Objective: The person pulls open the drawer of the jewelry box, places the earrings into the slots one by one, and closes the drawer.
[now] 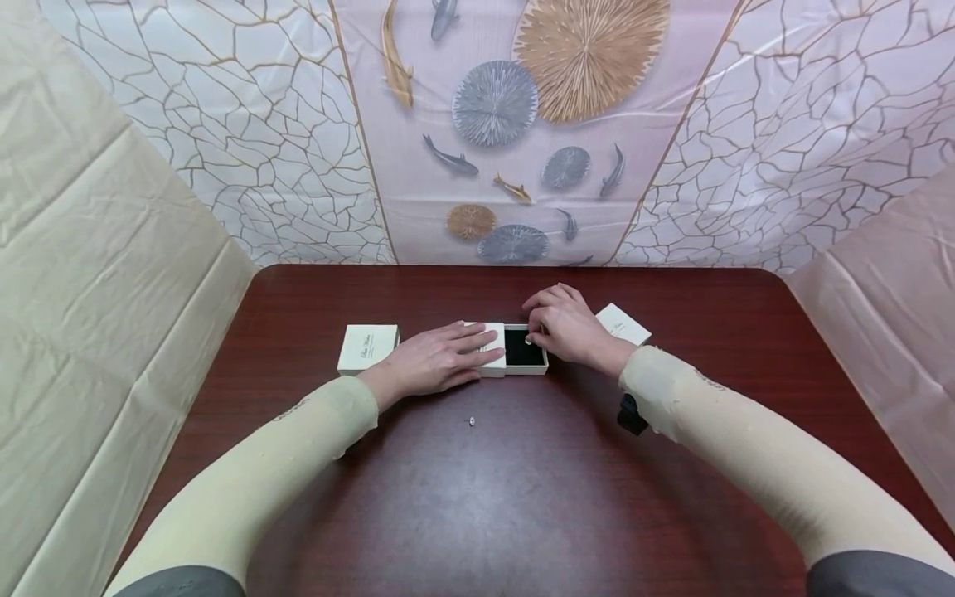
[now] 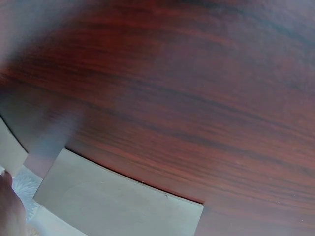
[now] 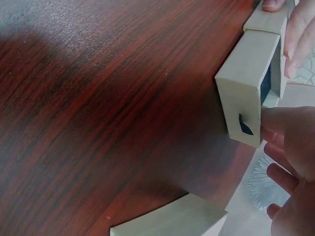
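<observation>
In the head view my left hand (image 1: 446, 356) lies over the sleeve of a small white drawer box (image 1: 494, 365), its fingers across the top; the right wrist view shows a thumb against the near side. The drawer (image 3: 246, 88) is slid out to the right, with a dark tab on its end and a black lining (image 1: 522, 350). Over the lining, my right hand (image 1: 570, 327) pinches a small shiny earring (image 1: 528, 339) by its fingertips. A second small stud earring (image 1: 472, 421) lies on the table in front of the box.
A closed white box (image 1: 369, 347) with printed script stands left, beside the left wrist. Another white box (image 1: 623, 323) sits at an angle to the right, partly behind the right hand. All rest on a dark red wooden table (image 1: 477, 506), with patterned cloth behind.
</observation>
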{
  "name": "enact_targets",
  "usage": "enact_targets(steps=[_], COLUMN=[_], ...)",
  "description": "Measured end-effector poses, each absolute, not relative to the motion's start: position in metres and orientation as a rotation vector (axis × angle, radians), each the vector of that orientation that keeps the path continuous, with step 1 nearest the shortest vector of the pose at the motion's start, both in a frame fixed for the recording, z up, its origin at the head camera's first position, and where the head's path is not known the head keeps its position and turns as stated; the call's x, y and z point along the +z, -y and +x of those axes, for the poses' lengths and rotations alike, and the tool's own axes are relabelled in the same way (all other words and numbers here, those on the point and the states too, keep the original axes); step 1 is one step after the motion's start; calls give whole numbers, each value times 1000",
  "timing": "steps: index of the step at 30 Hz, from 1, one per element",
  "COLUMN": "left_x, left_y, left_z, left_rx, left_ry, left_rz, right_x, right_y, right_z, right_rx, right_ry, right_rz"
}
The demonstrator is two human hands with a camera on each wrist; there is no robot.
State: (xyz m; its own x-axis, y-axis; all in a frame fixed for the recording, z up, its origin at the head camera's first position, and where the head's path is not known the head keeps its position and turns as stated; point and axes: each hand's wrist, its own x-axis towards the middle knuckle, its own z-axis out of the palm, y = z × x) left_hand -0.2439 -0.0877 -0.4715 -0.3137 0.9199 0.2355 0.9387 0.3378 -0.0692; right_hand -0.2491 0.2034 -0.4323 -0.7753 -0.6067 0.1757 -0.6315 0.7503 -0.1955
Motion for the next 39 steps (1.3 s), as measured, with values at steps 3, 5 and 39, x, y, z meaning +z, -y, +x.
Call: enact_targets(steps=[3,5,39], left_x=[-472,-471,-470], left_y=[87,87,87], left_z=[-244,-244,-243], left_rx=[-119,-124,-146], left_ry=[2370,2372,2402], left_rz=[-1681,-1683,-1685], right_x=[-427,-423,-415], right_y=[-204,-204,-182], right_z=[-246,-244,-171], right_rx=[406,424,451], right_ry=[2855,2853,2656], right_rz=[1002,1005,1301])
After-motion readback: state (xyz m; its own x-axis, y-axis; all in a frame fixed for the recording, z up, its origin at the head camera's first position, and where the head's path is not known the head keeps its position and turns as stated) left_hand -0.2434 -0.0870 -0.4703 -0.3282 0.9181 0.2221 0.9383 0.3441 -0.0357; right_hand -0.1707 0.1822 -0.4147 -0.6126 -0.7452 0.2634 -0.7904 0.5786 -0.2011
